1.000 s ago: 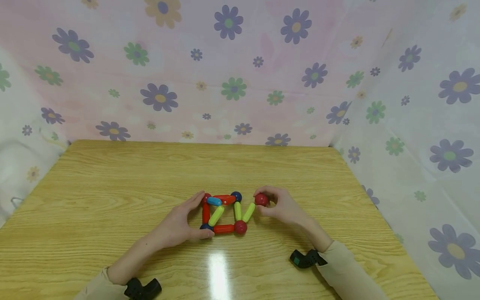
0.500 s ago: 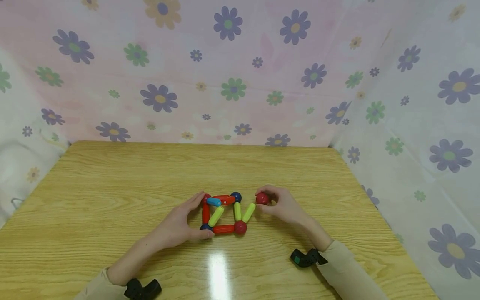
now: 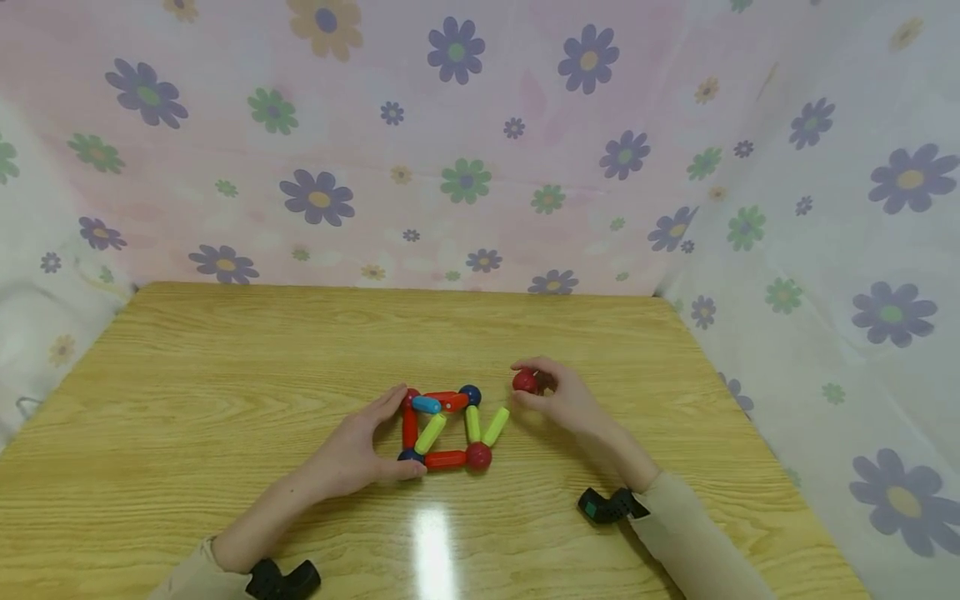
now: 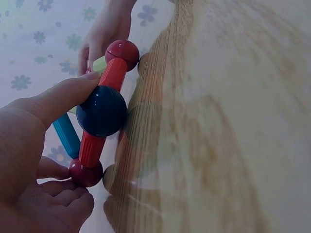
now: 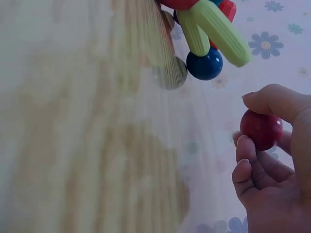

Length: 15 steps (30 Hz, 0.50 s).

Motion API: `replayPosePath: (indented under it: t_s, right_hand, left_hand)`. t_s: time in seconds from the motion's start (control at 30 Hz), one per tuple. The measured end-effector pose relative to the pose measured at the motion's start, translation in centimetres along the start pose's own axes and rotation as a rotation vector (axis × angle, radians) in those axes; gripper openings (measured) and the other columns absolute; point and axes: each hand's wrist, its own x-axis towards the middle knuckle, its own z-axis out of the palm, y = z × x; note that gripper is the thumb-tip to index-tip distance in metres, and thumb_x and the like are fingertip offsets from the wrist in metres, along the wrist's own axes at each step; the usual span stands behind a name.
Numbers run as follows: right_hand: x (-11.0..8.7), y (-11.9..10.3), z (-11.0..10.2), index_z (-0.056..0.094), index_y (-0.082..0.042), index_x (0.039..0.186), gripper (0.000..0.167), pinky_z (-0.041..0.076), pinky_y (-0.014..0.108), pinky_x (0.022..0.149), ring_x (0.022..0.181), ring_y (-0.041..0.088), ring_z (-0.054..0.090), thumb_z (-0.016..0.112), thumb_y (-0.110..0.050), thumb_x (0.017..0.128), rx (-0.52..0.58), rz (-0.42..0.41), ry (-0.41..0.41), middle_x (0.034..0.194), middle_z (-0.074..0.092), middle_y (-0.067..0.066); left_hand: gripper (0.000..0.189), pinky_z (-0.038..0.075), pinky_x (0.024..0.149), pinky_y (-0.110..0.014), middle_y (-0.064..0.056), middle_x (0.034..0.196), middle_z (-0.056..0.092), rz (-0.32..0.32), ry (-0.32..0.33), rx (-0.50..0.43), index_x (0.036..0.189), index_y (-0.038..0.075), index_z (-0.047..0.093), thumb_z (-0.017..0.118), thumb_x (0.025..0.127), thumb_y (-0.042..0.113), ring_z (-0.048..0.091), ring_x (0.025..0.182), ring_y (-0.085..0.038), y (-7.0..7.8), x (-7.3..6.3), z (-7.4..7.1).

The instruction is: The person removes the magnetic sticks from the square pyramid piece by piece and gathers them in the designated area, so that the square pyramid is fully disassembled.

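one red ball (image 3: 525,382) pinched between thumb and fingers of the right hand (image 3: 567,405), off to the right of the rod-and-ball frame (image 3: 446,460) and plainly apart from it. in between, the outer yellow-green rod (image 3: 495,427), rooted on the near-right corner ball (image 3: 478,456), long axis tilted up off the worktop (image 3: 300,342) and slanting rightward, tip aimed roughly toward the pinched ball. from the pinching fingers, rod tip to the left and a little lower in the head view, across a visible gap: by judgement, the decisive relation. right hand nearer that tip; left hand (image 3: 358,450) at the opposite end, thumb along the dark blue ball (image 4: 101,111), other fingers curled by the far-left corner ball (image 4: 86,172), frame bracketed between.
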Motion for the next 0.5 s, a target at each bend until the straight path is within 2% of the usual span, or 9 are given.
replayPosePath:
  t_s: [0.13,0.27,0.37,0.5]
  right_hand:
    - [1.0,0.2,-0.2,0.069,-0.009,0.124,0.039,0.051,0.026,0.075,0.09,0.018,0.064,0.078,-0.02,0.088,0.019,0.032,0.017,0.105,0.067,0.006]
    - [2.1,0.3,-0.3,0.069,-0.012,0.126,0.043,0.052,0.033,0.083,0.097,0.021,0.064,0.08,-0.026,0.087,0.047,0.088,0.011,0.109,0.067,0.005]
    - [3.0,0.6,-0.2,0.068,-0.013,0.128,0.045,0.051,0.038,0.089,0.101,0.022,0.064,0.08,-0.026,0.086,0.064,0.116,0.004,0.112,0.068,0.005]
    - [3.9,0.8,0.0,0.067,-0.014,0.13,0.046,0.05,0.038,0.092,0.102,0.021,0.065,0.08,-0.023,0.087,0.067,0.133,-0.014,0.113,0.069,0.005]
  left_hand:
    - [0.113,0.029,0.116,-0.062,-0.011,0.164,0.025,0.011,-0.001,0.002,0.159,0.011,0.026,0.084,0.073,0.056,0.025,0.149,-0.04,0.0,0.0,0.0]
    - [0.113,0.029,0.116,-0.061,-0.012,0.164,0.025,0.011,-0.002,-0.002,0.159,0.011,0.025,0.084,0.074,0.055,0.026,0.149,-0.04,0.0,-0.1,0.0]
    - [0.113,0.029,0.116,-0.062,-0.012,0.164,0.025,0.008,0.0,0.001,0.159,0.01,0.026,0.084,0.074,0.055,0.026,0.149,-0.04,0.1,-0.1,0.0]
    - [0.113,0.028,0.116,-0.062,-0.011,0.164,0.026,0.005,0.004,-0.002,0.159,0.01,0.026,0.085,0.073,0.054,0.025,0.149,-0.04,0.1,-0.1,-0.1]
